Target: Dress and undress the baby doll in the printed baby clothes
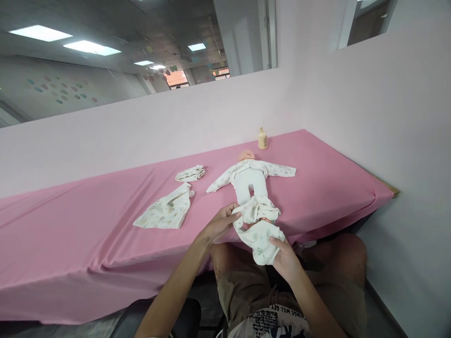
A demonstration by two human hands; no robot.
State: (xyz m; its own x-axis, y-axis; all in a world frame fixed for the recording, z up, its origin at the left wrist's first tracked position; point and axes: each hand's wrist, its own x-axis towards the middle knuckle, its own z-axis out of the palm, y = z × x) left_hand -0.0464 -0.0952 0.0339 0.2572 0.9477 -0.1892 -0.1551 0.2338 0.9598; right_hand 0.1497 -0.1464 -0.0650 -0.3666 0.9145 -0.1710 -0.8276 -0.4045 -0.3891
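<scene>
A doll (251, 183) lies on the table with its head toward the wall. It wears a white printed long-sleeved top with both sleeves spread, and its legs look white. At its feet, a white printed baby garment (265, 239) is bunched and hangs over the table's front edge. My left hand (225, 220) pinches the left side of this garment, closed on the cloth. My right hand (283, 256) grips its lower right part. A bit of skin colour shows between the folds; I cannot tell what it is.
Pink cloth (116, 211) covers the table. Left of the doll lie a folded printed cloth (190, 173) and a spread printed garment (167, 209). A pale yellow pump bottle (262, 139) stands near the wall, right of the doll's head. Walls border the back and right.
</scene>
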